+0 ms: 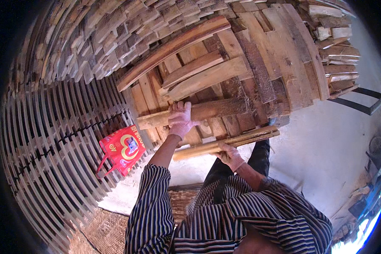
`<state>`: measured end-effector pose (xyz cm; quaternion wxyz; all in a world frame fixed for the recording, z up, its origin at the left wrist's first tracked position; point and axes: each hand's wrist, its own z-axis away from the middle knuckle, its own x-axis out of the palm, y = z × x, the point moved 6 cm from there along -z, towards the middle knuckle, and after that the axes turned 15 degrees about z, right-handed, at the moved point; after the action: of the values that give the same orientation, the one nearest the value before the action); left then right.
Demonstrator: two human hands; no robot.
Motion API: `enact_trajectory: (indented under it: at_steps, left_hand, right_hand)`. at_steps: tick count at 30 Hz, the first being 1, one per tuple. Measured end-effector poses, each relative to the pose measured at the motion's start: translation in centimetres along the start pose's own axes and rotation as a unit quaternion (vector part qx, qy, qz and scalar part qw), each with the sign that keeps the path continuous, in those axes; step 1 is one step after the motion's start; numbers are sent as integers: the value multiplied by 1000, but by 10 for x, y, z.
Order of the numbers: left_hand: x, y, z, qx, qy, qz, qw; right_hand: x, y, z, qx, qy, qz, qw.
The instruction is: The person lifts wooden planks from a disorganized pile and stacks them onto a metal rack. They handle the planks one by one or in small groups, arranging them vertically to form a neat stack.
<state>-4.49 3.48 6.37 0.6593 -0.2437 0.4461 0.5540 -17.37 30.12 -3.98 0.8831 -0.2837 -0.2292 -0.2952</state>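
Observation:
Both of my hands wear pale pink knit gloves. My left hand [180,120] lies over a long brown plank [218,109] on top of a wood pile, fingers curled over its far edge and thumb out to the right. Close to my body, my right hand [230,156] grips a few narrow wooden strips [249,137] stacked together; they run left to right in front of my legs. Beyond my left hand, a thick board [207,78] and a shorter piece lie across the pile, with a long bark-edged board [175,51] farther off.
Slatted wood stacks [51,135] fill the left side, with a red bag [123,150] lying against them. Stacked boards [110,34] rise at the far side. A dark metal frame [368,111] stands on the pale floor [309,152] to the right. Cut pieces [338,55] are piled far right.

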Motion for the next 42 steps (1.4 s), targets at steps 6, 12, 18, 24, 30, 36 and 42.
enact_trajectory:
  at_steps: [6, 12, 18, 24, 30, 36, 42]
  left_hand:
    - [13, -12, 0, -58, -83, 43, 994]
    - [3, -5, 3, 60, 23, 24, 998]
    - [-3, -14, 17, 7, 5, 63, 998]
    - [-18, -29, 62, 17, 18, 67, 997]
    - [9, -32, 55, -28, -13, 68, 997]
    - [23, -31, 53, -20, -20, 129, 991]
    - [17, -19, 54, -17, -6, 130, 991]
  right_hand:
    - [21, -16, -1, 57, 47, -167, 983]
    - [-7, -117, 69, -163, 214, 157, 950]
    - [-83, -304, 97, -204, 277, 573, 744]
    - [-99, -436, 106, -160, 248, 908, 296]
    - [-80, -440, 39, -227, 120, 953, 161]
    - [-104, -421, 16, -293, 128, 939, 129]
    - [-103, -424, 12, -252, 183, 945, 103]
